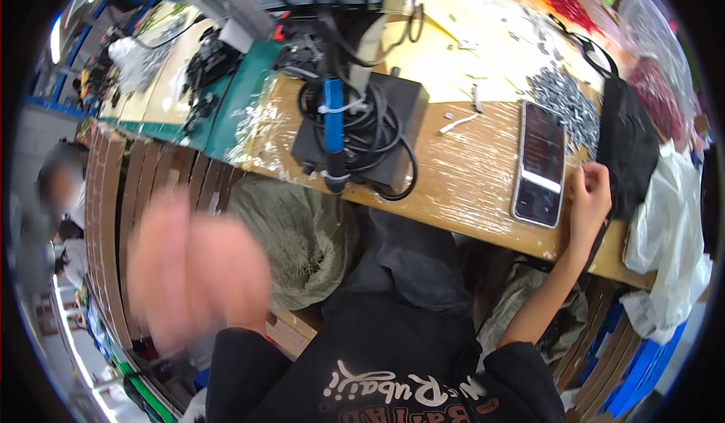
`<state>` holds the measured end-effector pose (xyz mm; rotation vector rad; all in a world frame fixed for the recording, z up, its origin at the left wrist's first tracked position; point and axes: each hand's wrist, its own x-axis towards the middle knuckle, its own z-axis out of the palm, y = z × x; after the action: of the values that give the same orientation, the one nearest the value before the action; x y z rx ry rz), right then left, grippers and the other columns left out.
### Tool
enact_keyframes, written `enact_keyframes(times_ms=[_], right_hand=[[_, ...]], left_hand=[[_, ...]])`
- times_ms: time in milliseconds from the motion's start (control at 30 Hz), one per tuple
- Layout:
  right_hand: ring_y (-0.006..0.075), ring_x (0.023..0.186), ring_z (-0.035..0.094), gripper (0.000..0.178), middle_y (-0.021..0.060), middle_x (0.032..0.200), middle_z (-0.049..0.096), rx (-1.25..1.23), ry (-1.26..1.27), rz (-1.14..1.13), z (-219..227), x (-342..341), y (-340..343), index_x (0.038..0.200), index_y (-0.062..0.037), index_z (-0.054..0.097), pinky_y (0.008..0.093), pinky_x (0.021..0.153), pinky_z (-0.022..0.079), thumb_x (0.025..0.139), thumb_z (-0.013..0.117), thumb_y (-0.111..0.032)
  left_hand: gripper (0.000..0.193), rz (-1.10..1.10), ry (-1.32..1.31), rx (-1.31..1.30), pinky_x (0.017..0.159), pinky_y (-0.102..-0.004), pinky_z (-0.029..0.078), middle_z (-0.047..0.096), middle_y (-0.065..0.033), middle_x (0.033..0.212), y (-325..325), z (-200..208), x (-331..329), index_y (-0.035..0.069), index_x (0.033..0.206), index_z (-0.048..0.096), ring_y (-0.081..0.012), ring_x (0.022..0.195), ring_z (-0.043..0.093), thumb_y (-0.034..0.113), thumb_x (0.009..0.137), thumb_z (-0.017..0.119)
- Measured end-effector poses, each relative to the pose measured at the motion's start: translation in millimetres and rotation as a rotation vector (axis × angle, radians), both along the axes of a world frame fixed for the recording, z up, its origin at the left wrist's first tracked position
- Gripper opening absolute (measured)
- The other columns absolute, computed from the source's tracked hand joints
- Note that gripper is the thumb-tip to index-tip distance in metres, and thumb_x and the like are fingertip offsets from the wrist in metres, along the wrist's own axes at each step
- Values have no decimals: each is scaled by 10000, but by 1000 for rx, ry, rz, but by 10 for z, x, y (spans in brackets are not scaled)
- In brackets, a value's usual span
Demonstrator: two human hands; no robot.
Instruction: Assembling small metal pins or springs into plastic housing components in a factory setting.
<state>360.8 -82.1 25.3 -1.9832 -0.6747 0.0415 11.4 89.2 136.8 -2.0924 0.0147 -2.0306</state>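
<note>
My left hand (192, 272) is raised off the table at the left, large and smeared by motion, so its fingers cannot be read. On the table's right side rests my right hand (590, 196), its fingers curled and pressed together; whatever they may hold is hidden. Just left of it lies a phone (540, 166) with a lit screen and a pale case. A heap of small grey metal parts (566, 106) spreads beyond the phone. A black bag (628, 136) with a strap is close by on the right.
A dark box (411, 102) with coiled black cable and a blue-handled tool (333, 117) stands mid-table. A short white strip (458, 125) lies on the film-wrapped tabletop (461, 189). Red parts (563, 1) are at the back, a white plastic bag (664, 204) at right. A person (64, 181) is at far left.
</note>
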Motion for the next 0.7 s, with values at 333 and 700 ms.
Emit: enact_keyframes(times_ms=[333,700], right_hand=[[34,540,463,64,-2,662,510,115,12,14,42,-86,78,849,-11,507,171,463,368,829,540,-61],[45,572,501,124,28,744,556,207,102,7,55,-116,62,937,11,545,172,464,393,826,522,-40]], left_hand=[[563,298,977,-532,927,-357,334,487,-99,1181,1839,-884,-49,109,1132,484,-274,1090,433,-25,588,529],[225,379,742,-673,804,-324,419,568,-139,989,1700,-955,-133,1,996,536,-304,928,534,38,776,569]])
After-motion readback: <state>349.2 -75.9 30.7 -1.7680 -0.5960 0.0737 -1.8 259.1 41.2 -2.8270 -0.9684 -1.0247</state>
